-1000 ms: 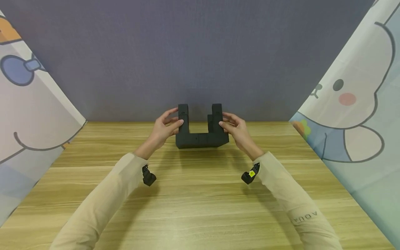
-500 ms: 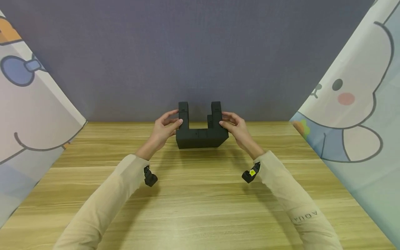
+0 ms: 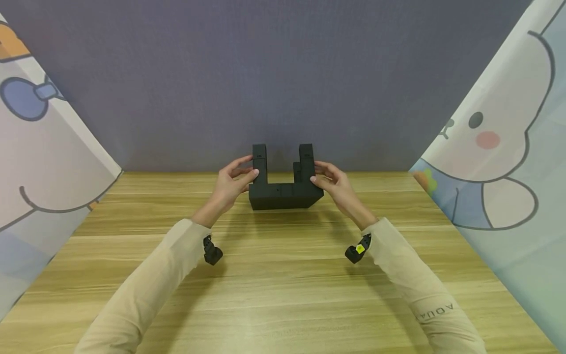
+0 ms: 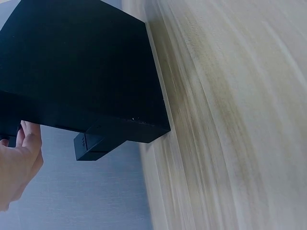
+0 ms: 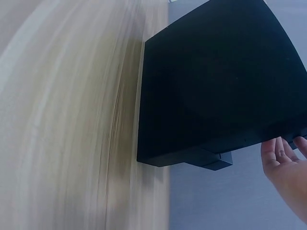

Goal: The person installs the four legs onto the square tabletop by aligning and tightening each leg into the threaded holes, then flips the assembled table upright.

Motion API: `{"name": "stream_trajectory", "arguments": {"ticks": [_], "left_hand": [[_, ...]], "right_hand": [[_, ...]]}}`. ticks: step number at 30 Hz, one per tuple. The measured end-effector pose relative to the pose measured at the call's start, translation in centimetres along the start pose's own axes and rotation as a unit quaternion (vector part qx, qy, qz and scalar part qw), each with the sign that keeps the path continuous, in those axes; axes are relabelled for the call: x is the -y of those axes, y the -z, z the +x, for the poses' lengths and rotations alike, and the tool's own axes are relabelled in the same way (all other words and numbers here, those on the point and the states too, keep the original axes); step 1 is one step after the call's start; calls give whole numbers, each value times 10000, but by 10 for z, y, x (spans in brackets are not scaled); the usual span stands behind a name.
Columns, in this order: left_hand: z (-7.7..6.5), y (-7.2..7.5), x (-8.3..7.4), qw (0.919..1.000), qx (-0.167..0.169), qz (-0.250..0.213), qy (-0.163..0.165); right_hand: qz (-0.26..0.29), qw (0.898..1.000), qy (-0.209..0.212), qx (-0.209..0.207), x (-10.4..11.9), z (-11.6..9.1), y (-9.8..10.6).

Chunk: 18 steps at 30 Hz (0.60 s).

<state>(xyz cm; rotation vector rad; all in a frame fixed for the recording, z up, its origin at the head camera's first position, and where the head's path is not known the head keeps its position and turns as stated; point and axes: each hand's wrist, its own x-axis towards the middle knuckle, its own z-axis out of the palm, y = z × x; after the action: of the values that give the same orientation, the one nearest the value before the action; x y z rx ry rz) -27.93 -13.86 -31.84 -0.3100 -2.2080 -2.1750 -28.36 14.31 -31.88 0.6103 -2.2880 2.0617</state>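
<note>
A black U-shaped block assembly [image 3: 285,195] rests on the wooden table, its two arms pointing up toward the grey panel. Seams divide it into segments, and faint small markings show near the arm tips. My left hand [image 3: 232,181] pinches the left arm, thumb on the near face and fingers at the outer side. On the right arm, my right hand [image 3: 333,183] does the same from the other side. A broad black face [image 4: 81,62] fills much of the left wrist view, and the right wrist view has a similar one [image 5: 220,81]. Some fingertips are hidden behind the arms.
A grey fabric panel [image 3: 283,78] stands at the table's [image 3: 283,275] back edge. Cartoon-printed curtains [image 3: 48,147] flank the left and right sides. Small black wrist cameras [image 3: 212,250] hang below both sleeves.
The U-shaped block assembly has tilted slightly, its arm tips rising and more of its near face showing. My right hand has slipped a little lower along its arm; the left is nearly still.
</note>
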Motion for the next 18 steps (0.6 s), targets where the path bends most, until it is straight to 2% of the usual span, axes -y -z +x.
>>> {"name": "stream_trajectory", "arguments": {"ticks": [7, 18], "left_hand": [[0, 0, 0, 10000, 8, -6, -59], [0, 0, -4, 9999, 32, 78, 148]], "right_hand": [[31, 10000, -18, -71, 0, 0, 0], [71, 10000, -49, -18, 3, -1, 1]]}}
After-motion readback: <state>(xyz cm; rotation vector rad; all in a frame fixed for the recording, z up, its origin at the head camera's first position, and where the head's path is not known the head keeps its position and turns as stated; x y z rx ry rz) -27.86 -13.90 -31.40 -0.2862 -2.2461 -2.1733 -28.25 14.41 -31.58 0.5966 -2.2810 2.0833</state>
